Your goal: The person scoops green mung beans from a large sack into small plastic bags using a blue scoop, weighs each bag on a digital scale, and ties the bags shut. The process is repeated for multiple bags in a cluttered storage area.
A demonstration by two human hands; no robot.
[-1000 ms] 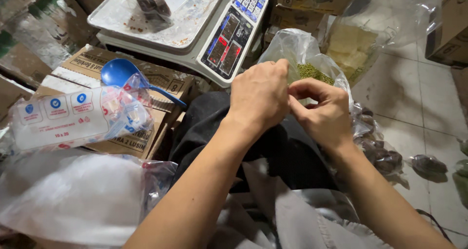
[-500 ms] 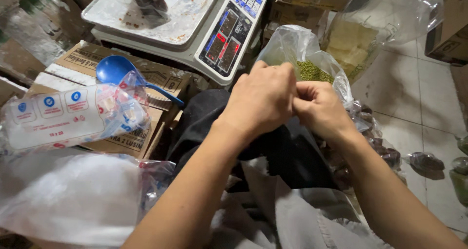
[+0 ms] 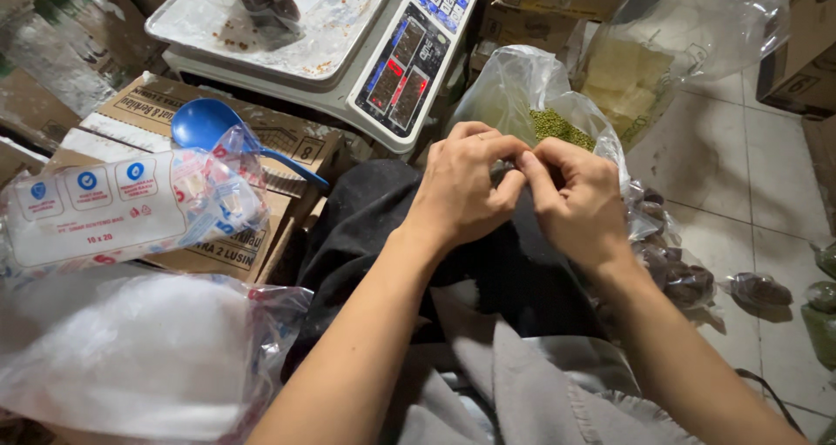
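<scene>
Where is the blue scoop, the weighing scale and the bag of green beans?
blue scoop (image 3: 202, 123), head view, on its round bowl.
weighing scale (image 3: 409, 57), head view, on its slanted button and display panel.
bag of green beans (image 3: 509, 92), head view, on its clear plastic side.

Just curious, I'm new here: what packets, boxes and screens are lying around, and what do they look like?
Scale screen panel: top centre, dark with red displays, blue keys.
Pack of bags: left, clear, white label, blue round marks.
Cardboard box: under the pack, brown.
Clear bag: above both hands, green grains.
</scene>
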